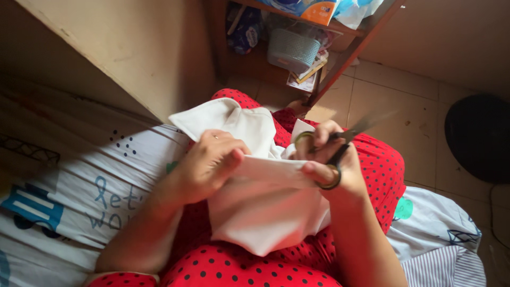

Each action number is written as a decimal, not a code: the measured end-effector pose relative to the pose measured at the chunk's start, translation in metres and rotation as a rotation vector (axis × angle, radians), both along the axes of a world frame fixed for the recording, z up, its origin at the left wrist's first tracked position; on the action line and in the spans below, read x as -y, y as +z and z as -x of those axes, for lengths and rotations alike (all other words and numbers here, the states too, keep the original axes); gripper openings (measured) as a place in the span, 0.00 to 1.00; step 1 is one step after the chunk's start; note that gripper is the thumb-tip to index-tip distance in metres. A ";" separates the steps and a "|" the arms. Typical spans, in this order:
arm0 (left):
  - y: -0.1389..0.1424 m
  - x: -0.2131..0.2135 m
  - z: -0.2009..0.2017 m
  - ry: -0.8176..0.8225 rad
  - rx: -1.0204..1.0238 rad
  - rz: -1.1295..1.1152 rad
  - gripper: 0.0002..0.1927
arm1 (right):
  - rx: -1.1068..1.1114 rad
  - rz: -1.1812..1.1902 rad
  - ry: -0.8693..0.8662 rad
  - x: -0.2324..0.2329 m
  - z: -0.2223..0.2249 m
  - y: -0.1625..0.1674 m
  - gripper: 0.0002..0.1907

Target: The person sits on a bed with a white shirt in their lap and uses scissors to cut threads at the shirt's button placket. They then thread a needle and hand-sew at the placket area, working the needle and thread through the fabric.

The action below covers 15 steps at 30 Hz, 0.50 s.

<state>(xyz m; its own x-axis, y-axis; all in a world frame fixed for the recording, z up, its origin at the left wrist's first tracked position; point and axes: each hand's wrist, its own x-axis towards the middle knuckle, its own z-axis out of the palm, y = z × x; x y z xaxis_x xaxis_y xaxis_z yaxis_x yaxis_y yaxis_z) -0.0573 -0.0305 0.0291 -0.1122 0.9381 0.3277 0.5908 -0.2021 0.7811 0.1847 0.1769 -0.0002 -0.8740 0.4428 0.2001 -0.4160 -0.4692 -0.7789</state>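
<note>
White cloth: a piece of white fabric [265, 207] lies folded over the person's lap, its top edge pulled taut between both hands, another fold rising behind the left hand.
Left hand: the left hand [210, 162] has its grip closed, pinching the fabric's upper edge between thumb and fingers.
Right hand: the right hand [329, 159] is closed through the loops of a pair of scissors [340, 149], thumb in one ring, fingers in the other; the blades point up and away, blurred.
Progress: the blades sit off the cloth's edge; no cut line shows in the fabric, so by my judgement the cutting is barely begun or between snips, most of the piece whole.
Lap: red trousers with dark dots [382, 170] under the cloth.
Surroundings: a printed bed sheet [79, 196] at both sides, a tiled floor [382, 101], a wooden shelf [340, 58] holding a grey basket [292, 50] and packets.
In the way: nothing crowds the hands; the loose folds of fabric near the blades could catch.
</note>
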 end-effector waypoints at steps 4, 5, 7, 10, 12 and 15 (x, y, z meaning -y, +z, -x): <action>-0.002 0.008 0.020 0.008 -0.197 -0.035 0.18 | -0.062 0.061 -0.054 -0.014 -0.016 -0.006 0.25; -0.003 0.008 0.023 -0.016 -0.179 -0.040 0.19 | -0.077 0.068 -0.075 -0.016 -0.020 -0.008 0.24; -0.005 0.010 0.027 -0.085 -0.077 -0.016 0.19 | -0.049 0.086 -0.089 -0.020 -0.026 -0.011 0.24; -0.008 0.013 0.022 -0.223 0.359 0.132 0.17 | 0.018 0.057 -0.126 -0.024 -0.031 -0.019 0.23; -0.009 0.018 0.009 -0.304 0.900 0.323 0.21 | 0.083 0.039 -0.143 -0.028 -0.034 -0.022 0.23; -0.013 0.018 -0.011 -0.312 1.162 0.232 0.22 | 0.177 0.014 -0.144 -0.025 -0.031 -0.026 0.23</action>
